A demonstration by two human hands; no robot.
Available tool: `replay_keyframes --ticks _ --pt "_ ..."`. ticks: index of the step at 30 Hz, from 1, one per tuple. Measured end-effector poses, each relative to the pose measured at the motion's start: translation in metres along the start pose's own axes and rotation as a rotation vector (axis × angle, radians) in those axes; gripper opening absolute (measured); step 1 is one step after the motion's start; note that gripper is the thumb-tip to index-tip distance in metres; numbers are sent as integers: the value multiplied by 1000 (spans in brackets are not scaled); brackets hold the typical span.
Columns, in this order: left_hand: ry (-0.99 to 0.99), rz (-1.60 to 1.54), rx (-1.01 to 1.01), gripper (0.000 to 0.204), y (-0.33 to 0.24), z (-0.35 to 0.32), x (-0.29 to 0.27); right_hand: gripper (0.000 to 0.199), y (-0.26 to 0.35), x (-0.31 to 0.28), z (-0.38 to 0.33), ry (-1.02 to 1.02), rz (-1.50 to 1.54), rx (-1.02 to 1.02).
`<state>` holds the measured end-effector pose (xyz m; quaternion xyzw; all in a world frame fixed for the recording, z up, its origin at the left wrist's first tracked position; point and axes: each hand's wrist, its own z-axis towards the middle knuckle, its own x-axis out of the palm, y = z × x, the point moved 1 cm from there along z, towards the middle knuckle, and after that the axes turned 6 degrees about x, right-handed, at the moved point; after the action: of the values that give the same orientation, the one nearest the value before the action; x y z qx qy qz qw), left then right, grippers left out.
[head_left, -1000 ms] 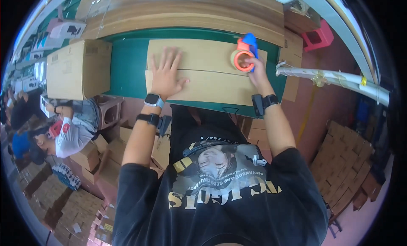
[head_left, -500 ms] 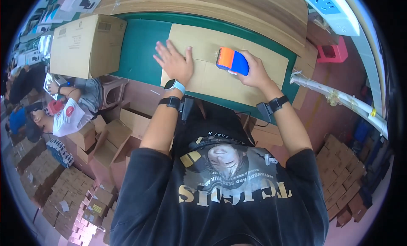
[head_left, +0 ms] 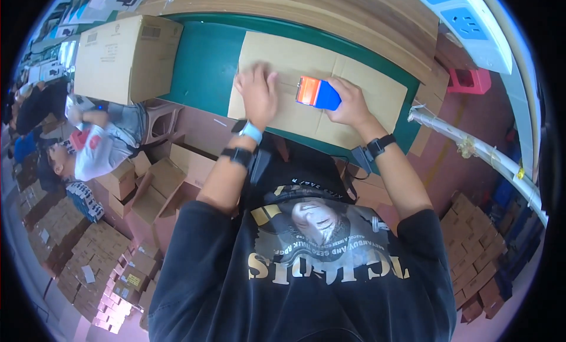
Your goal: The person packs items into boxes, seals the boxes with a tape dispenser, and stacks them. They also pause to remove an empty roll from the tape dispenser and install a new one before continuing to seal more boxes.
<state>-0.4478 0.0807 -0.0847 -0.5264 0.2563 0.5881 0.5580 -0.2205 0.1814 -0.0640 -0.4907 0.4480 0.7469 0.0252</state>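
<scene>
A flattened cardboard box (head_left: 330, 118) lies on the green tabletop (head_left: 203, 65) before me, its creases and middle seam showing. My right hand (head_left: 352, 104) grips an orange and blue tape dispenser (head_left: 319, 93) over the middle of the cardboard, with the orange end toward the left. My left hand (head_left: 258, 97) is over the cardboard's left part, holding nothing. Its thumb stands apart and its fingertips are blurred; whether it touches the sheet I cannot tell.
A closed carton (head_left: 109, 62) stands at the table's left end. Wooden boards (head_left: 330, 12) run along the far side, and a white pole (head_left: 471, 144) slants at right. Open boxes (head_left: 156, 188) sit on the floor at left. Another person (head_left: 97, 144) works at far left.
My left hand has shifted right, drawing its spread fingers closer together. The tape dispenser in my right hand has tilted level and moved slightly nearer me. The view has shifted a little.
</scene>
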Motion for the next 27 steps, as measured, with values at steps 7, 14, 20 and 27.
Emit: replay_keyframes --ticks 7,14,20,27 --pt "304 -1341 -770 37 -42 -10 1 62 3 2 7 -2 -10 1" --pt "400 -1668 -1015 31 -33 -6 7 62 10 2 10 -37 -52 -26" --pt "91 -1104 -680 22 63 6 -6 58 32 -8 12 145 -99 144" --pt "7 -880 -495 18 138 -20 81 56 48 26 37 87 -237 151"
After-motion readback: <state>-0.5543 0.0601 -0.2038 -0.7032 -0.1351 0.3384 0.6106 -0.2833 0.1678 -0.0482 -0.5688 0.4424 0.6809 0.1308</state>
